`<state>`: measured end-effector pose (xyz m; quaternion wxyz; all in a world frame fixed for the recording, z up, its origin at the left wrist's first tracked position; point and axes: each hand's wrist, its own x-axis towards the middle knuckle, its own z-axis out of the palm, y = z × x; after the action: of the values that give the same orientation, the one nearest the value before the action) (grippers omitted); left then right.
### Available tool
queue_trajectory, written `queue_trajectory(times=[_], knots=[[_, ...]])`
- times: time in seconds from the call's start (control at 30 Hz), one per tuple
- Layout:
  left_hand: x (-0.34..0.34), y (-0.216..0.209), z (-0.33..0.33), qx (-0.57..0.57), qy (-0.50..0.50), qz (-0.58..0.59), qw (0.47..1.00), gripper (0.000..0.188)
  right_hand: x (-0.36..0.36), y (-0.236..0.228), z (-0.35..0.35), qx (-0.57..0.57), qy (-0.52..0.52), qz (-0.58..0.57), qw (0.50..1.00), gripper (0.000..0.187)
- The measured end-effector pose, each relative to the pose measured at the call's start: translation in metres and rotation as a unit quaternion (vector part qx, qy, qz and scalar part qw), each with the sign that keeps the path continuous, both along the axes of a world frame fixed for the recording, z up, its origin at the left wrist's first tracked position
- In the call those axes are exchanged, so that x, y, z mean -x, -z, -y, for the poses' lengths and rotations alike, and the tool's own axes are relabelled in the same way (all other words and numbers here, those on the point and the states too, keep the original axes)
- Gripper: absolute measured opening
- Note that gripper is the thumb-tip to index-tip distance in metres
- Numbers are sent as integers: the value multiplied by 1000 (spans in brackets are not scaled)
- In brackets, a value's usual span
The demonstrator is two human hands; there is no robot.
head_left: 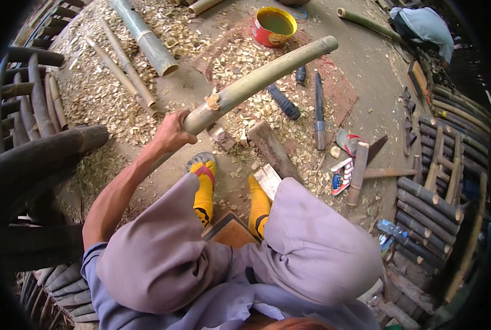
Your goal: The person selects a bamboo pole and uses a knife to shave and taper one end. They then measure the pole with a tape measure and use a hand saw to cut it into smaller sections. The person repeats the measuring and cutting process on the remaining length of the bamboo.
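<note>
My left hand is closed around a thick, pale green-brown bamboo pole. The pole slants from beside my left leg up to the right, its far end raised. A rough, light-coloured cut patch marks a joint just beyond my fingers. Under the pole, near my feet, lie a small wooden block and a longer weathered wood piece. My right hand is out of view.
Wood chips cover much of the floor. Ahead stands a red-and-yellow bucket of liquid. A long dark tool and a saw lie to the right. Stacked bamboo lines both sides; a person bends at far right.
</note>
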<state>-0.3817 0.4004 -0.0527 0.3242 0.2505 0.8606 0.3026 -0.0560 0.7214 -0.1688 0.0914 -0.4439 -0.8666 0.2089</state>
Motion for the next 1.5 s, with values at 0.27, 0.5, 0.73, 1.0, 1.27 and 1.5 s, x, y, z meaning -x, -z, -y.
queue_trajectory(times=[0.27, 0.5, 0.73, 1.0, 1.27, 1.5], knots=[[-25, 72, -30, -45, -3, -86, 995, 66, -16, 18, -25, -51, 26, 25, 998, 68], [-74, 83, -18, -53, -124, -230, 964, 57, -25, 5, -60, -60, -32, 26, 997, 67], [-159, 99, 47, -173, -674, -21, 718, 44, -26, 0, -74, -69, -40, 35, 996, 65], [-113, 160, 203, -474, -801, 241, 276, 57, -21, -4, -72, -53, -31, 32, 998, 64], [-108, 145, 221, -485, -787, 222, 311, 41, 12, 19, -62, -23, 24, 28, 999, 63], [-92, 34, 191, -546, -739, 80, 386, 44, 9, 43, -73, 26, 62, 44, 997, 62]])
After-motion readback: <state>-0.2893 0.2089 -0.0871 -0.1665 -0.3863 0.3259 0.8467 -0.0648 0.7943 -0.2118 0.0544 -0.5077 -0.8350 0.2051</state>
